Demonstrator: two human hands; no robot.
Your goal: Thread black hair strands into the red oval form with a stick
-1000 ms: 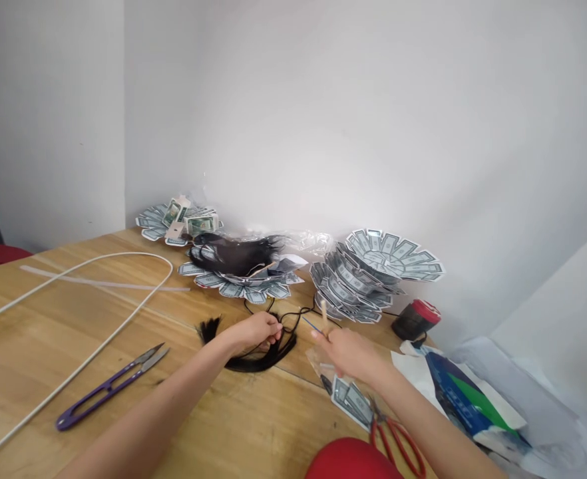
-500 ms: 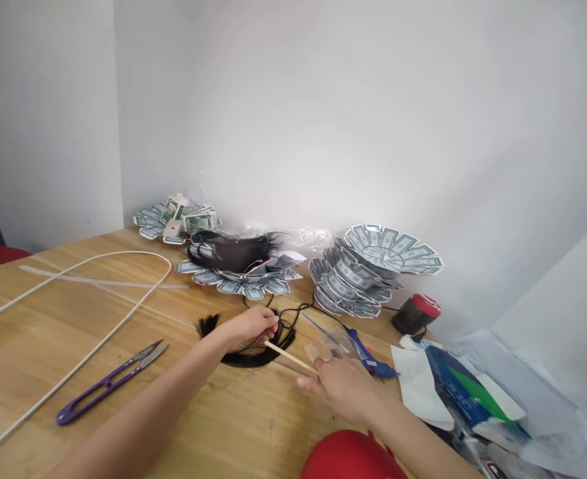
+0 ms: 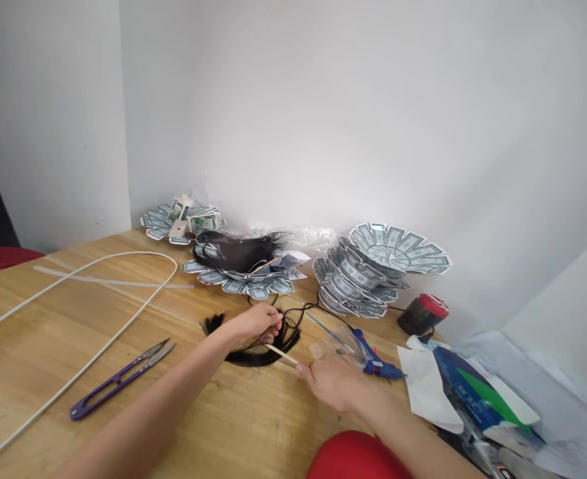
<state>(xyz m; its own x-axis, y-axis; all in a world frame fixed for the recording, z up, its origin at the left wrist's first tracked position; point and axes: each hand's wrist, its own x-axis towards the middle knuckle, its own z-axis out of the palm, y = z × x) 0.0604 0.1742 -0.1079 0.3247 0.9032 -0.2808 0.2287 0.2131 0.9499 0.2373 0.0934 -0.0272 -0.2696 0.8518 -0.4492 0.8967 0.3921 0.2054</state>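
My left hand (image 3: 262, 322) is closed in a pinch over a bundle of black hair (image 3: 253, 358) lying on the table; what its fingertips hold is too small to make out. A thin pale stick (image 3: 280, 351) runs from beside the left fingers to my right hand (image 3: 326, 380), whose fingers are closed on its near end. Black cord (image 3: 301, 308) curls just beyond the left hand. A blue glue gun (image 3: 377, 364) lies right of the right hand, next to clear plastic. Purple snips (image 3: 118, 382) rest on the wood to the left.
Flower-shaped stacks of printed paper (image 3: 361, 269) stand along the wall, one topped with black hair (image 3: 238, 249). A white looped tube (image 3: 124, 326) crosses the left side. A black-and-red container (image 3: 423, 314), packets (image 3: 473, 386) and a red rounded object (image 3: 356, 459) are at the right.
My right hand has slid up the stick toward my left hand, so less of the stick shows. The left hand keeps its pinch. The whole view has shifted slightly.
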